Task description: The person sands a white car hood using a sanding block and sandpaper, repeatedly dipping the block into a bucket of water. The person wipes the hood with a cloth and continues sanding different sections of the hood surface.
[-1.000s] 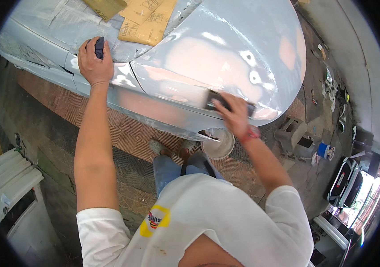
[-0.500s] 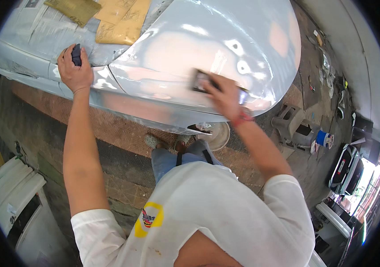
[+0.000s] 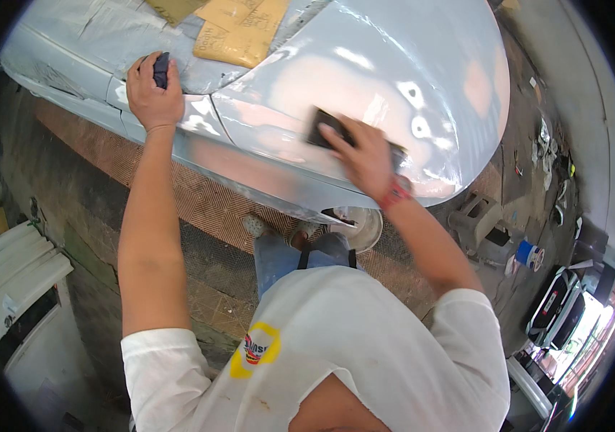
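Note:
A car body point(image 3: 394, 50) in pale grey primer, with pinkish filler patches, spans the top of the view. My right hand point(image 3: 371, 158), slightly blurred, grips a long dark sanding block point(image 3: 330, 129) laid on the curved panel, across the lower edge of a pinkish patch. The block's middle is hidden under the palm. To the left, my left hand point(image 3: 155, 101) rests on the car near a panel seam. Its fingers wrap round a small, dark, lumpy piece point(image 3: 161, 70) whose kind I cannot make out.
Yellow-brown printed sandpaper sheets point(image 3: 242, 39) lie on the paper-covered part of the car. Below the car's edge stands a round pale basin point(image 3: 366, 229). A grey plastic stool point(image 3: 476, 219) and a blue-and-white tub point(image 3: 529, 255) are on the right. White panels point(image 3: 16, 277) stand at left.
The view has shifted, so the car sits further right and higher. My right hand still holds the block on the same panel, now a little further left along it. My left hand keeps its grip.

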The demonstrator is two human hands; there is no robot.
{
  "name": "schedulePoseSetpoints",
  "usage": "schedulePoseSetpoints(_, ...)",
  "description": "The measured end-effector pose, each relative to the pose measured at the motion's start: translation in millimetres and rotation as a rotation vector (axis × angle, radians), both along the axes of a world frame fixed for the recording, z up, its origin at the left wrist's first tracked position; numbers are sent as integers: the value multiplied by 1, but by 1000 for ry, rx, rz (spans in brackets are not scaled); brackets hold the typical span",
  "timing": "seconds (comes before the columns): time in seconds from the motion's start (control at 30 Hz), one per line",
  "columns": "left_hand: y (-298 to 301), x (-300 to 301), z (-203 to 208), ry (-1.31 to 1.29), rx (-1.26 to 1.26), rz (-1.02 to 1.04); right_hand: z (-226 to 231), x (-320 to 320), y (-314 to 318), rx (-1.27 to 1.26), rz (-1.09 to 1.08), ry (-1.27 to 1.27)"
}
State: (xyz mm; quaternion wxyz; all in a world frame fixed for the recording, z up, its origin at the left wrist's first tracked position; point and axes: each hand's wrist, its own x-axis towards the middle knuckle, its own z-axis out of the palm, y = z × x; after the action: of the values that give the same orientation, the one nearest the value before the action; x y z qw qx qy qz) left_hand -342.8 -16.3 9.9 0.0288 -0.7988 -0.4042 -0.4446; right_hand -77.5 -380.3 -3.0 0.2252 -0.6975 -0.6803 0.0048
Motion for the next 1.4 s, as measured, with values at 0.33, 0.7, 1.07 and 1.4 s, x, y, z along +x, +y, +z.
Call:
schedulePoseSetpoints(0.33,-2,6,3,-16,-1,-16,30,-90,140,53,34,27)
schedulePoseSetpoints(0.7,-7,5,9,-39,-32,-5,11,-23,30,9,42,-31)
schedulePoseSetpoints(1.07,-8,5,6,-53,-44,-37,-7,17,-72,-35,26,-111)
schedulePoseSetpoints(1.4,-5,0,1,-34,13,-53,31,-87,102,22,32,21)
